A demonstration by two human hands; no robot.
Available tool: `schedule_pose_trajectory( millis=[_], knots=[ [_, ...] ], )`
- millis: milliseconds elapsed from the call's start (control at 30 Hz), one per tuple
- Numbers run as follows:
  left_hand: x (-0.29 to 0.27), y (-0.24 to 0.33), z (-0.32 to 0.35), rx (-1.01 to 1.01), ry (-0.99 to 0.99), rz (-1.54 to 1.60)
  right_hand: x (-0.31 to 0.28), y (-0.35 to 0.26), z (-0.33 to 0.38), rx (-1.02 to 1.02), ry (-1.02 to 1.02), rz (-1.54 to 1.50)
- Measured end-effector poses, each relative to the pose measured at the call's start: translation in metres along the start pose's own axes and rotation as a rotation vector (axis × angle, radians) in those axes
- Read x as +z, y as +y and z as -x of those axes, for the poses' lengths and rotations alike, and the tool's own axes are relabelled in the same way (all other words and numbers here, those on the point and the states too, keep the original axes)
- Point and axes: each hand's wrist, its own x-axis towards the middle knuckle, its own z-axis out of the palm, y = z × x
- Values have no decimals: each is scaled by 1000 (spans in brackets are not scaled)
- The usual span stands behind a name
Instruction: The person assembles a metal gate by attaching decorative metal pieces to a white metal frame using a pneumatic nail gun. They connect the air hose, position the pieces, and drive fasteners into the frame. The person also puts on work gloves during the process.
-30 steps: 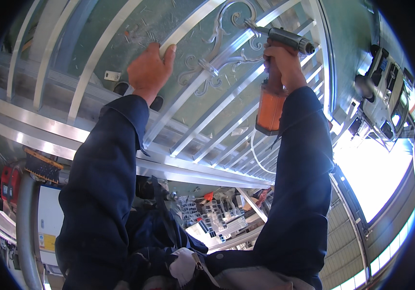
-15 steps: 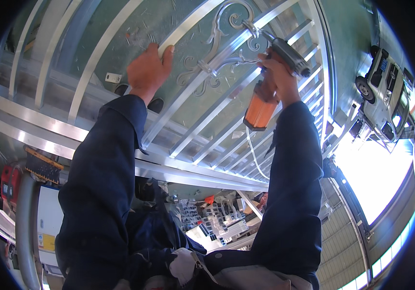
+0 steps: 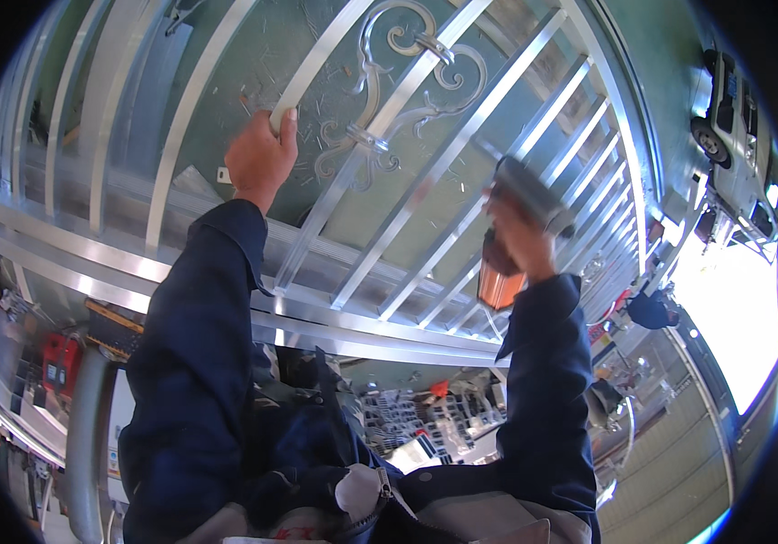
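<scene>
One bar of a pale metal railing [image 3: 90,243] is gripped by the left hand [image 3: 257,163], its fingers closed round it. An orange-and-grey power tool [image 3: 534,195] is held in the right hand [image 3: 520,236], fingers wrapped about the handle; through blur, whether its tip touches a bar cannot be told. Metal scrollwork [image 3: 368,138] is set between bars, ahead of and between the hands. Beneath, the green floor [image 3: 280,45] is littered with slivers. A vehicle [image 3: 742,145] is seen far right of the right hand, near a glaring opening [image 3: 733,308]; a red case [image 3: 61,363] is seen behind the left.
</scene>
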Motion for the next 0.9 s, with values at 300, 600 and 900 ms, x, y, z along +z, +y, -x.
schedule_pose_trajectory(
  millis=[300,600,900],
  knots=[
    [12,-6,-4,-53,0,-109,58,-12,184,-8,-269,65],
    [57,-65,-60,118,-247,207,102,3,350,108,-36,18],
    [-9,-137,15,379,-183,265,118,31,453,16,263,-90]
  ],
)
